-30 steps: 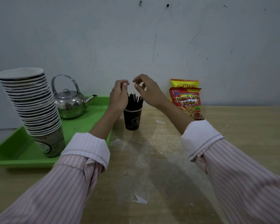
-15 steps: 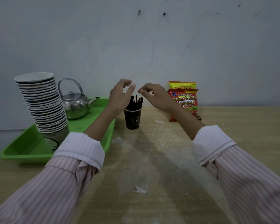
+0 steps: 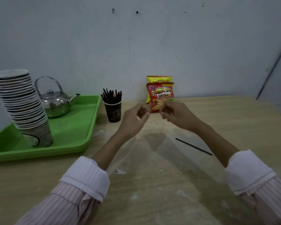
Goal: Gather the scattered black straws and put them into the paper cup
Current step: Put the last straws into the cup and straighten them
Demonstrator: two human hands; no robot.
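A dark paper cup [image 3: 113, 112] stands on the wooden table beside the green tray, with several black straws [image 3: 111, 96] sticking up out of it. One black straw [image 3: 193, 146] lies loose on the table, below my right forearm. My left hand [image 3: 134, 118] hovers to the right of the cup, fingers loosely curled and holding nothing. My right hand [image 3: 175, 113] hangs close beside it, fingers also curled and empty. Both hands are above the table, apart from the cup.
A green tray [image 3: 81, 127] at the left carries a tall stack of paper cups [image 3: 19, 101] and a steel kettle [image 3: 55, 101]. Two snack bags [image 3: 160, 93] lean on the wall behind my hands. A paper scrap [image 3: 119, 172] lies near my left sleeve.
Both hands have drawn back from over the cup and moved right and toward me, empty. The view has shifted, so the loose straw on the table now shows.
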